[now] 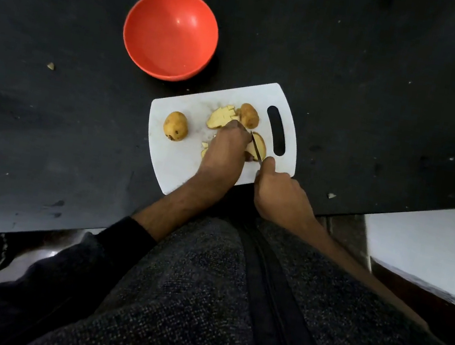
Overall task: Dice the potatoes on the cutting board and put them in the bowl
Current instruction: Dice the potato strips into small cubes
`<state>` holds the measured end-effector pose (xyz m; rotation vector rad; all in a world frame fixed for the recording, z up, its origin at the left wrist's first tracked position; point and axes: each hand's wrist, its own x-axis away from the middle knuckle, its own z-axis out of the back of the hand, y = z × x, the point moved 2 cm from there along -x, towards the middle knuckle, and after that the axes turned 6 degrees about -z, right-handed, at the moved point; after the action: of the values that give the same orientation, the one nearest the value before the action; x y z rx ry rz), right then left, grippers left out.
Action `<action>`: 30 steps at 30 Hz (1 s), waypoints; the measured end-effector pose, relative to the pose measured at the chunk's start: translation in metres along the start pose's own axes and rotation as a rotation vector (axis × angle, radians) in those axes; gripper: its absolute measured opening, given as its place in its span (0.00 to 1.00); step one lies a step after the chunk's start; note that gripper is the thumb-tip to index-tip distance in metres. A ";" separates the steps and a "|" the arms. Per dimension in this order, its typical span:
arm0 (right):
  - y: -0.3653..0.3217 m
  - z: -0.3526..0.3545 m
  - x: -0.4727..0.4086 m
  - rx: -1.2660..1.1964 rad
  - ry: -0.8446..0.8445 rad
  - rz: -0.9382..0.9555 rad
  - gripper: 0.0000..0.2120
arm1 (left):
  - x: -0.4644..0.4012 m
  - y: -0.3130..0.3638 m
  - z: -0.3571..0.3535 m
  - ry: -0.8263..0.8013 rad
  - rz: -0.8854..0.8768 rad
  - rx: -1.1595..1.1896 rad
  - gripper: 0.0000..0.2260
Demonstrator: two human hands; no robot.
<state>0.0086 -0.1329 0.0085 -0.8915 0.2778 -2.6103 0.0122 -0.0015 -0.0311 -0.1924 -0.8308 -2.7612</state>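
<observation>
Dicing in hand: left hand [228, 146] pins potato half [258, 146]; right hand [277, 193] grips knife [256, 147]; whole potato [176, 125] left of both; next, further cuts, then bowl [170, 34].

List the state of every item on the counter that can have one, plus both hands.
Round red plastic bowl: upright, empty.
White plastic cutting board: flat on the counter.
Whole brown potato at left: uncut.
Brown potato by the handle slot: appears uncut.
Pale potato slices: cut.
Left hand: holding a potato piece down.
Right hand: gripping the knife.
</observation>
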 end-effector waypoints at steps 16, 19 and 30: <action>-0.001 -0.015 -0.019 -0.022 -0.094 -0.094 0.14 | 0.001 0.004 0.006 0.013 -0.076 -0.009 0.09; 0.009 -0.019 -0.009 -0.045 -0.191 -0.126 0.08 | 0.001 0.001 0.004 0.009 -0.057 -0.002 0.09; 0.027 -0.008 0.019 0.024 -0.166 -0.063 0.08 | -0.001 -0.004 0.002 -0.017 0.043 0.131 0.02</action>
<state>-0.0025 -0.1650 0.0049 -1.1178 0.1761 -2.5706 0.0124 0.0034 -0.0316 -0.2066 -0.9956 -2.6571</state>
